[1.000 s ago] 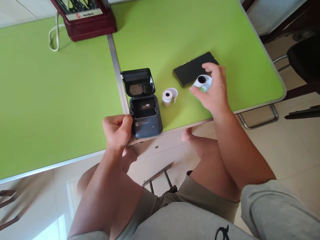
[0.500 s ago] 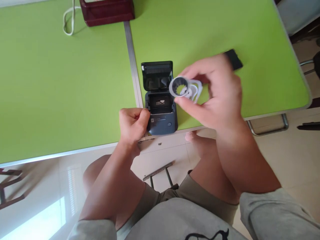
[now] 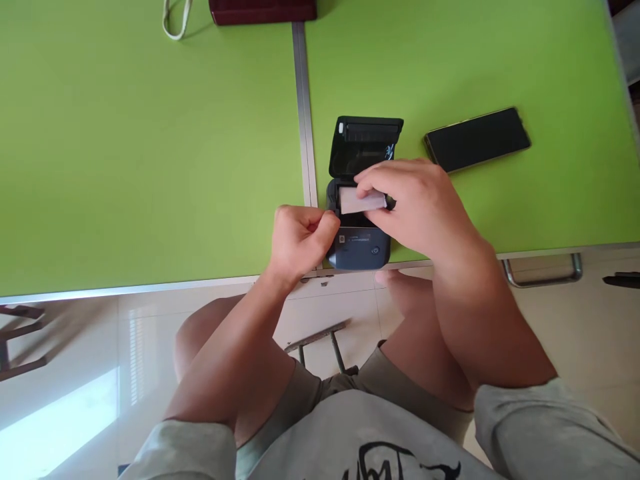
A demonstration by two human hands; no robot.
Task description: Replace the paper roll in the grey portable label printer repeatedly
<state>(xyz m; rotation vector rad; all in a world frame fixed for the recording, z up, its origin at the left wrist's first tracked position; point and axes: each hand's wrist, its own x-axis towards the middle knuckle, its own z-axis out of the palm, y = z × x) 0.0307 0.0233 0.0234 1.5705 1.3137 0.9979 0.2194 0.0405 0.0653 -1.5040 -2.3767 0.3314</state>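
Note:
A small dark label printer (image 3: 358, 250) stands at the table's front edge, its lid (image 3: 367, 143) tipped up and back. My left hand (image 3: 304, 240) is closed at the printer's left side, with the thumb against the edge of the paper compartment. Inside or just over that compartment lies a white label roll (image 3: 356, 201), turned sideways. My right hand (image 3: 417, 203) grips the roll from the right, fingers above and thumb below. Part of the roll and the compartment's right side are hidden by this hand.
A black phone (image 3: 477, 140) lies to the right of the printer on the green table (image 3: 150, 153). At the far edge are a dark red box (image 3: 263, 10) and a white cord (image 3: 176, 30). A metal strip (image 3: 304, 100) runs across the tabletop.
My right hand has brought the label roll left and down to the printer's compartment, turning it on its side. My left hand stays at the printer. The view has shifted, showing the whole phone.

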